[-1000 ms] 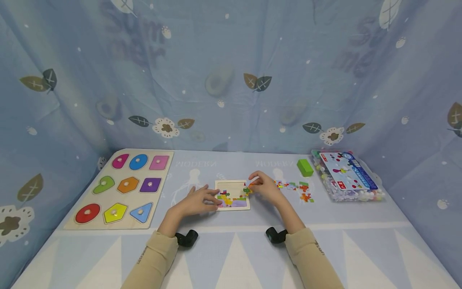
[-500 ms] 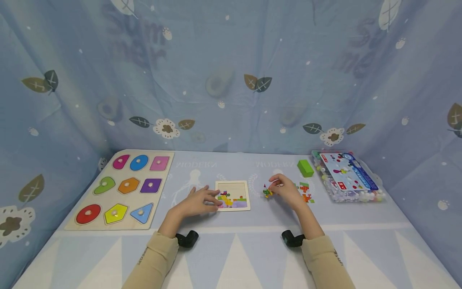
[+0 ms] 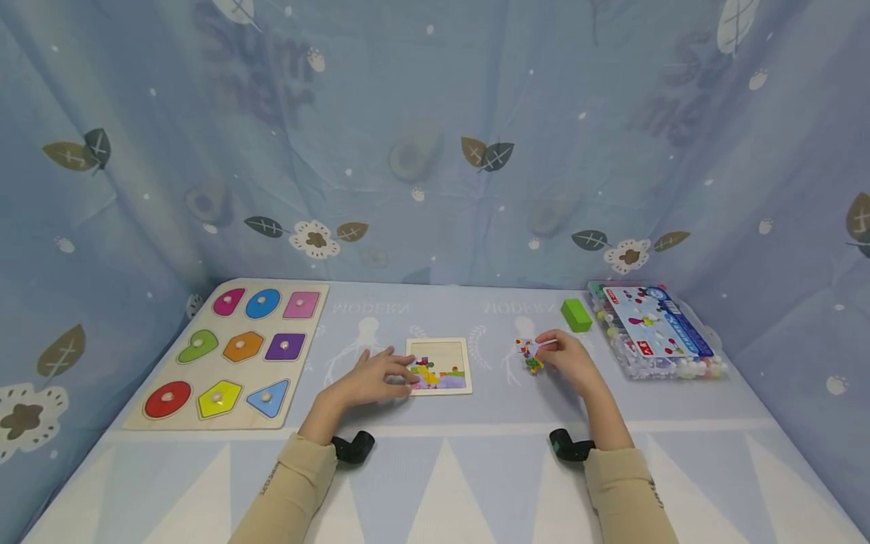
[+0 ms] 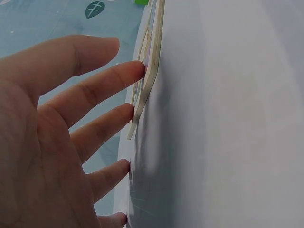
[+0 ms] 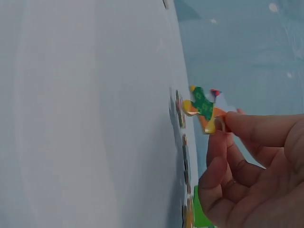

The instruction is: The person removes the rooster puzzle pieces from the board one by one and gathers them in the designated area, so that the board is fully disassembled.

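Observation:
My right hand (image 3: 572, 364) pinches a jigsaw piece (image 5: 203, 105), green with yellow, orange and red, between thumb and fingertips. In the right wrist view it is lifted off the table, with loose jigsaw pieces (image 5: 180, 109) lying past it. In the head view one loose piece (image 3: 522, 344) shows beside the held one; my hand hides others. A small wooden puzzle tray (image 3: 445, 353) lies at the middle, its lower part filled with joined pieces (image 3: 442, 380) and its upper part bare wood. With spread fingers, my left hand (image 3: 370, 380) touches the tray's left edge.
A large wooden shape board (image 3: 272, 393) with knobbed pieces lies at the left. Toward the back right are a green block (image 3: 576, 315) and a clear box of beads (image 3: 652, 332) with a printed sheet. A blue patterned curtain (image 3: 421, 151) hangs behind the table.
My right hand has carried the jigsaw piece rightward, away from the tray's right edge to above the loose pieces. The left hand has stayed at the tray.

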Motion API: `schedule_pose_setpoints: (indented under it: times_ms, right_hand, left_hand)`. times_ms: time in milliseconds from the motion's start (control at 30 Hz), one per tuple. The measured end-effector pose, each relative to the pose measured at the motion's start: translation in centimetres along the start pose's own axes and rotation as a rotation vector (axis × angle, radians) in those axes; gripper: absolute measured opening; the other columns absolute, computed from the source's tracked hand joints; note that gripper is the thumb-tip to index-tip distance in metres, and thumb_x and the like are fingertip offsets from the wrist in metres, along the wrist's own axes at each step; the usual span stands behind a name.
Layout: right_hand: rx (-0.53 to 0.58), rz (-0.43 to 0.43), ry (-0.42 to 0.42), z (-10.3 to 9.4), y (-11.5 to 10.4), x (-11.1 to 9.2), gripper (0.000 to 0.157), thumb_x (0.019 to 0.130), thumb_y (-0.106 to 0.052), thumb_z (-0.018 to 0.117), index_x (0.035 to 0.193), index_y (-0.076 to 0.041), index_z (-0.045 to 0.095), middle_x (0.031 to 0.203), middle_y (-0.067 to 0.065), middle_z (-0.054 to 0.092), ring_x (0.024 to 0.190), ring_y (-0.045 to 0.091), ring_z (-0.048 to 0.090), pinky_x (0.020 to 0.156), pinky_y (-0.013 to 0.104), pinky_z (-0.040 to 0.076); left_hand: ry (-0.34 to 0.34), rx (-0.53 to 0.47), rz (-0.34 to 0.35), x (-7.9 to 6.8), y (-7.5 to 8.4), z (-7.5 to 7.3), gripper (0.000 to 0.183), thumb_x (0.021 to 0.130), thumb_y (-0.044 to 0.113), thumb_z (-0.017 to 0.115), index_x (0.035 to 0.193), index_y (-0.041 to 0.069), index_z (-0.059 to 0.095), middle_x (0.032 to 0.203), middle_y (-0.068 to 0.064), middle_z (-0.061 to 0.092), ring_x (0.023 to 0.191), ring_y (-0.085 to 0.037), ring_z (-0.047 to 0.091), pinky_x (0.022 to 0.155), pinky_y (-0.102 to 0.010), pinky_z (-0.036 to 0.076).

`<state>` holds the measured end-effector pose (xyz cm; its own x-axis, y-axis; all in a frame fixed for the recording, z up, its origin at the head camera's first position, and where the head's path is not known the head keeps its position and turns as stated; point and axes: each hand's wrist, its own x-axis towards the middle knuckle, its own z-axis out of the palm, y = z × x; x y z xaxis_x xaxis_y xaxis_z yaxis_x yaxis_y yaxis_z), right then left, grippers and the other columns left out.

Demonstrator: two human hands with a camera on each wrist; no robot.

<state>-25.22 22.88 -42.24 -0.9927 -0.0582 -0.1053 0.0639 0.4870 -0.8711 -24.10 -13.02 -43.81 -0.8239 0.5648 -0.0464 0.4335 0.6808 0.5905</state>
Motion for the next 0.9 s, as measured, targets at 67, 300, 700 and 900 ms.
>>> schedule_pose_setpoints:
  times_ms: [67, 300, 700, 900]
  right_hand:
    - [-0.034, 0.024, 0.006, -0.3, 0.4, 0.0, 0.029, 0.089, -0.004, 0.056, 0.115, 0.007, 0.052, 0.093, 0.014, 0.062, 0.077, 0.016, 0.056, 0.065, 0.03, 0.043]
    - [-0.141, 0.095, 0.015, -1.1, 1.3, 0.0, 0.026, 0.087, -0.004, 0.058, 0.11, 0.009, 0.059, 0.095, 0.016, 0.063, 0.073, 0.012, 0.054, 0.064, 0.027, 0.045]
    - [-0.251, 0.138, 0.072, -1.6, 1.5, -0.3, 0.023, 0.085, -0.003, 0.06, 0.105, 0.006, 0.063, 0.084, 0.012, 0.059, 0.07, 0.016, 0.053, 0.059, 0.025, 0.044]
    - [-0.302, 0.113, 0.09, -1.5, 1.5, -0.3, 0.022, 0.085, -0.004, 0.06, 0.105, 0.005, 0.062, 0.087, 0.015, 0.06, 0.073, 0.02, 0.055, 0.061, 0.029, 0.045]
  left_hand:
    - [-0.002, 0.002, -0.003, 0.0, 0.0, 0.0, 0.024, 0.085, 0.03, 0.061, 0.104, 0.019, 0.071, 0.138, -0.007, 0.047, 0.135, -0.045, 0.019, 0.101, -0.069, -0.001]
    - [0.001, 0.004, -0.001, -0.1, 0.2, -0.1, 0.022, 0.086, 0.029, 0.061, 0.103, 0.019, 0.071, 0.139, -0.008, 0.046, 0.135, -0.046, 0.019, 0.101, -0.069, -0.002]
    - [0.004, 0.012, -0.001, 0.0, 0.2, 0.0, 0.023, 0.086, 0.03, 0.061, 0.103, 0.019, 0.071, 0.139, -0.008, 0.047, 0.135, -0.046, 0.02, 0.101, -0.07, -0.001]
    - [0.005, 0.017, -0.013, 0.1, 0.1, 0.0, 0.024, 0.086, 0.029, 0.061, 0.104, 0.018, 0.07, 0.138, -0.007, 0.047, 0.135, -0.044, 0.021, 0.102, -0.069, 0.0]
